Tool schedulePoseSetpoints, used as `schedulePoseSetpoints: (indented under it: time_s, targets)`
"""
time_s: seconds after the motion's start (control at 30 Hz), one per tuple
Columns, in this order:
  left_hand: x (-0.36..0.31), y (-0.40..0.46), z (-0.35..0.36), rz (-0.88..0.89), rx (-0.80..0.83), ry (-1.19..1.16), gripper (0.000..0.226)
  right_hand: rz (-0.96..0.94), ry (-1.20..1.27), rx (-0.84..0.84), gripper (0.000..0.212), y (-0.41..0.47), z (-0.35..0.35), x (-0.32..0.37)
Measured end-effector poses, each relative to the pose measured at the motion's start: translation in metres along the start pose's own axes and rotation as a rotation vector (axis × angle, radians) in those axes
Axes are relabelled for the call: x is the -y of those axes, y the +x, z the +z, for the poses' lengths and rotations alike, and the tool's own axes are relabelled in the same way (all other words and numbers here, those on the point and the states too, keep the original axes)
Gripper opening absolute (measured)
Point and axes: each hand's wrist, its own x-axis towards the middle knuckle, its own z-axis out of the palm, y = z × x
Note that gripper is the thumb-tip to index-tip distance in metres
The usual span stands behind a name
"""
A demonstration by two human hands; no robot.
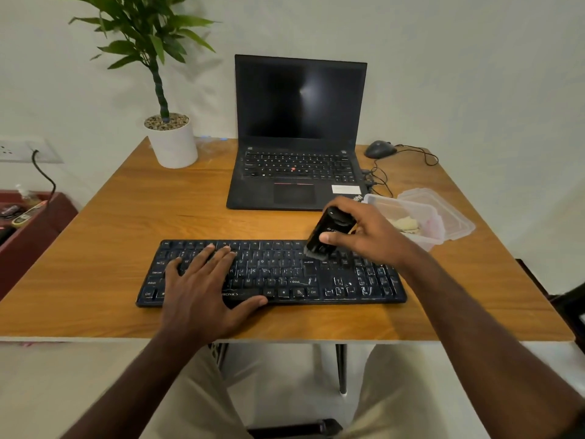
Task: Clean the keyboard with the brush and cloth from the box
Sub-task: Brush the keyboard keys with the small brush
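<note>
Risking a slide of the black keyboard (272, 274) toward the laptop (297, 134) if brush strokes push harder than the flat palm resists; also scattering dust onto keys under the bracing hand. Right hand (364, 236) curled around the black brush (329, 232), thumb across its body, bristles touching the upper key rows just left of the hand. Left hand (202, 286) spread flat, fingers straight, pressing the keyboard's left half. Cloth (406, 224) lying in the clear plastic box (421, 213), just right of the brush hand.

home office | desk (126, 217) | laptop (297, 134) | mouse (380, 149) | potted plant (167, 134)
</note>
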Motion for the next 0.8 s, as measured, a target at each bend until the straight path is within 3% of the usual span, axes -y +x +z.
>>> schedulePoseSetpoints:
  time_s: [0.2, 0.3, 0.53, 0.7, 0.8]
  targets:
    - [0.000, -0.001, 0.000, -0.003, -0.016, -0.014, 0.106, 0.084, -0.097, 0.141, 0.027, -0.011, -0.027, -0.012]
    - [0.000, -0.001, 0.001, -0.005, -0.016, -0.010, 0.105, 0.088, -0.148, 0.110, 0.025, -0.010, -0.041, -0.014]
    - [0.000, -0.001, 0.001, -0.001, 0.000, -0.006, 0.106, 0.058, 0.039, -0.077, 0.027, -0.004, -0.002, -0.012]
    - [0.000, -0.001, 0.000, 0.002, -0.008, -0.015, 0.106, 0.092, -0.001, 0.058, 0.024, -0.013, -0.013, -0.016]
    - [0.000, -0.001, 0.001, 0.003, -0.017, -0.013, 0.106, 0.113, -0.087, 0.048, 0.024, -0.018, -0.039, -0.018]
